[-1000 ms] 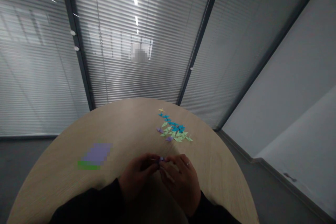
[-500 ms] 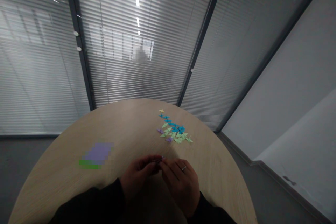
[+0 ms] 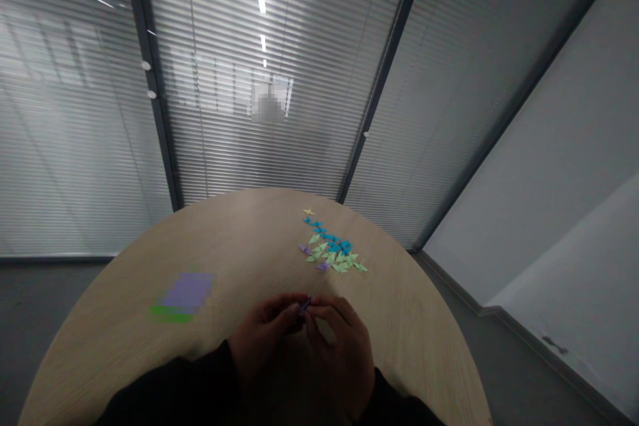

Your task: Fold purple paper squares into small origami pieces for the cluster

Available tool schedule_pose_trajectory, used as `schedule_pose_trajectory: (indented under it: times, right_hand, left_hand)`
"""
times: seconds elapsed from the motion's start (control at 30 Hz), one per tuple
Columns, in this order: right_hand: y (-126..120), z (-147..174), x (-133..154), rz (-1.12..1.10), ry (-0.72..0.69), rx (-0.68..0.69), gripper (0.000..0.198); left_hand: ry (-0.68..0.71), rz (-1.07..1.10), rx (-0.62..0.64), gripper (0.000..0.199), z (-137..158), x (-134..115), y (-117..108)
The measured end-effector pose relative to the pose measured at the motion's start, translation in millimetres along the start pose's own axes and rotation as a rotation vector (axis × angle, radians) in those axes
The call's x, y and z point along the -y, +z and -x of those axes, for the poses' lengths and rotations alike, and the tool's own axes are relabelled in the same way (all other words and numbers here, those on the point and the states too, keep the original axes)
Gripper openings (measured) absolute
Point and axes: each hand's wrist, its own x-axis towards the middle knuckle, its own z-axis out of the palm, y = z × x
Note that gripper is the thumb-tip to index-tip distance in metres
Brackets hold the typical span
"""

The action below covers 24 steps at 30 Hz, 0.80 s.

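Between my two hands is a small piece of folded purple paper (image 3: 305, 304), mostly hidden by the fingers. My left hand (image 3: 269, 326) pinches it from the left with thumb and forefinger. From the right, my right hand (image 3: 342, 346) closes its thumb and fingertips on the paper's other side. Beyond the hands lies a cluster of folded paper pieces: green ones (image 3: 332, 257), blue ones (image 3: 339, 245), a purple one (image 3: 323, 266) at the near edge, and a yellow one (image 3: 309, 212) at the far end.
A blurred stack of purple and green squares (image 3: 187, 291) lies on the round wooden table (image 3: 239, 233) at the left. Behind the table's far edge stand glass panels with blinds (image 3: 269, 153). A pale wall (image 3: 539, 213) rises on the right.
My right hand's fingers have shifted and curled differently, so more of the purple paper shows. My left hand stays nearly in place.
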Motion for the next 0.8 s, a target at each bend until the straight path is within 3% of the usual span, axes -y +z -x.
schedule_pose_trajectory:
  times: [0.23, 0.53, 0.7, 0.8]
  right_hand:
    - [4.6, -0.4, 13.1, -0.166, 0.153, -0.064, 0.012]
    - [7.5, -1.6, 21.1, -0.202, 0.188, -0.107, 0.012]
    - [10.7, 2.0, 21.9, -0.136, 0.085, -0.088, 0.013]
    - [9.5, 1.8, 21.6, -0.094, 0.024, -0.057, 0.013]
  left_hand:
    - [-0.014, 0.067, -0.006, 0.039, 0.4, 1.6, -1.6]
    - [0.020, -0.009, -0.018, 0.042, 3.0, -1.8, 4.8]
    - [0.075, -0.096, -0.075, 0.053, 3.8, -4.0, 7.5]
    - [0.088, -0.061, -0.112, 0.050, 3.1, -2.2, 7.1]
